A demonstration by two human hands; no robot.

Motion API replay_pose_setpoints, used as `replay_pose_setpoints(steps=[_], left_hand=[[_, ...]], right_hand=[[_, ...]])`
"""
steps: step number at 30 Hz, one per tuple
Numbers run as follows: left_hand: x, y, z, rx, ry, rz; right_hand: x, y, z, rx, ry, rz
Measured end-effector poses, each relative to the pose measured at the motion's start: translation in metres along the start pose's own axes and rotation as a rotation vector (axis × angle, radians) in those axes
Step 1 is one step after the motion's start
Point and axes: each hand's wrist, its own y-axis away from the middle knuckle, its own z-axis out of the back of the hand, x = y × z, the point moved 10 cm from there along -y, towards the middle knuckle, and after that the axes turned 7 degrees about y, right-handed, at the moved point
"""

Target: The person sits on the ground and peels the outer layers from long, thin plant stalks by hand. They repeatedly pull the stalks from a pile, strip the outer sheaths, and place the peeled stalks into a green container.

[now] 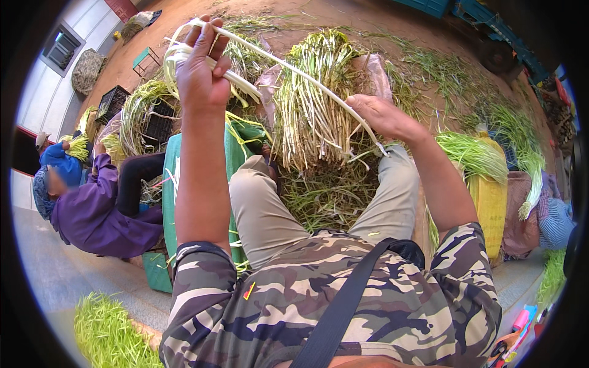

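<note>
My left hand [204, 69] is raised at the upper left, its fingers closed on several pale garlic-chive-like stalks [239, 83] whose flat leaves loop behind it. One long white stalk [294, 69] runs from its fingertips down to the right. Beside the lower part of that stalk is my right hand [379, 115], thumb against it; its other fingers are mostly hidden, so its grip is unclear. The stalk's root end hangs over my right knee. Beyond my knees lies a large heap of untrimmed stalks [317, 101], roots towards me, on pinkish sacking [377, 76].
Trimmings [322, 198] cover the ground between my legs. A green sack-covered bale [171, 184] stands at my left, near a person in purple [101, 207]. At right, green stalks [478, 156] lie over a yellow sack [490, 207]; another person [554, 221] sits beyond.
</note>
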Motion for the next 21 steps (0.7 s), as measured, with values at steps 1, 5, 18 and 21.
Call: replay_pose_setpoints(steps=[1, 5, 18, 21], left_hand=[[0.007, 0.0, 0.003, -0.026, -0.004, 0.021], [0.028, -0.006, 0.014, -0.056, 0.042, 0.068], [0.071, -0.017, 0.075, -0.274, 0.091, 0.231], [0.097, 0.015, 0.077, -0.27, 0.012, 0.344]], right_hand=[[0.005, 0.001, -0.004, 0.03, -0.154, 0.054], [0.015, 0.016, -0.025, 0.191, -0.441, 0.094], [0.056, 0.007, 0.029, 0.03, -0.747, 0.29], [0.07, -0.014, 0.037, -0.141, -0.614, 0.373]])
